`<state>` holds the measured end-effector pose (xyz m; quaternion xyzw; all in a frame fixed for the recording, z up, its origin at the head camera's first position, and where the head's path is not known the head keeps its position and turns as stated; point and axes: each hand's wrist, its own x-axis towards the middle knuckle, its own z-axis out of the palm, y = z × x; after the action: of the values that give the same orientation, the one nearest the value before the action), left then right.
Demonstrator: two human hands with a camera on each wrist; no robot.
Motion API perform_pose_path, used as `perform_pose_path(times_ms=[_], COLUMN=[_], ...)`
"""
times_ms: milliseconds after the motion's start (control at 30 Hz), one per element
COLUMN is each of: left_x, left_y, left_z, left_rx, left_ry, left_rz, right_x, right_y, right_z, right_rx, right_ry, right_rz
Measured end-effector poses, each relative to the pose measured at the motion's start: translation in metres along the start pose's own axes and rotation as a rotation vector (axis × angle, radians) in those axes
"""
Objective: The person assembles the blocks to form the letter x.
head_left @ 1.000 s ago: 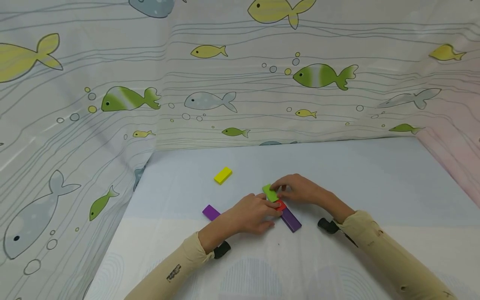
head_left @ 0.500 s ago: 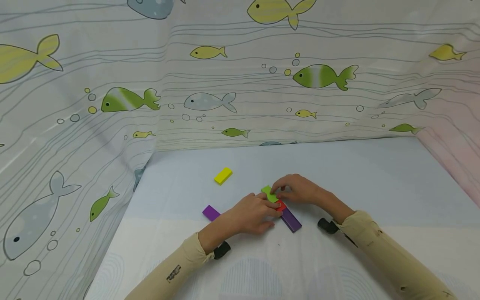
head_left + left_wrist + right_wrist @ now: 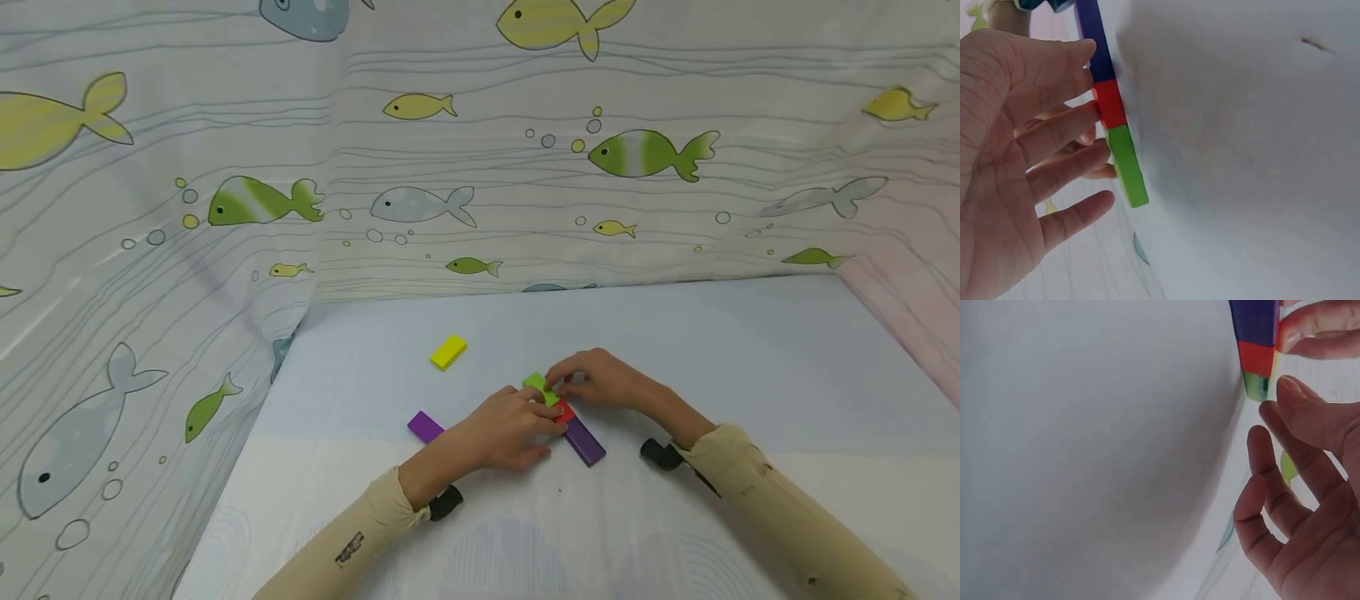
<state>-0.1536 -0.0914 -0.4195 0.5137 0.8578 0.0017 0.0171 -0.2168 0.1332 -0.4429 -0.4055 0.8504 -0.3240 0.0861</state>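
Note:
A green block (image 3: pixel 537 386), a red block (image 3: pixel 564 412) and a purple block (image 3: pixel 584 441) lie end to end in a slanted row on the pale table (image 3: pixel 750 350). My left hand (image 3: pixel 510 429) rests beside the row. In the left wrist view its straight fingers (image 3: pixel 1054 134) touch the sides of the purple block (image 3: pixel 1094 37), the red block (image 3: pixel 1110 103) and the green block (image 3: pixel 1127 165). My right hand (image 3: pixel 600 379) sits on the other side, its fingertips at the green block. In the right wrist view its relaxed fingers (image 3: pixel 1285 419) stand by the green block (image 3: pixel 1255 386).
A second purple block (image 3: pixel 425 426) lies left of my left hand, partly hidden by it. A yellow block (image 3: pixel 448 352) lies farther back on the left. Fish-print cloth (image 3: pixel 450 167) walls the table at the back and both sides.
The green block has settled slightly lower and closer against the red one. Both hands have stayed almost where they were.

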Motion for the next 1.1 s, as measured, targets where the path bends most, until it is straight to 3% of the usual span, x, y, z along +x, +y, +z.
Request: perform_pose_path(times_ms=[367, 1100], left_x=[0.0, -0.004], left_y=[0.002, 0.002], left_z=[0.001, -0.001], left_rx=[-0.014, -0.042], left_ry=[-0.031, -0.012], left_rz=[-0.012, 0.028], right_x=[-0.006, -0.017], right_y=[-0.003, -0.007], right_z=[-0.007, -0.009], right_rx=[-0.041, -0.015], right_ry=[-0.008, -0.064], right_rz=[0.062, -0.011])
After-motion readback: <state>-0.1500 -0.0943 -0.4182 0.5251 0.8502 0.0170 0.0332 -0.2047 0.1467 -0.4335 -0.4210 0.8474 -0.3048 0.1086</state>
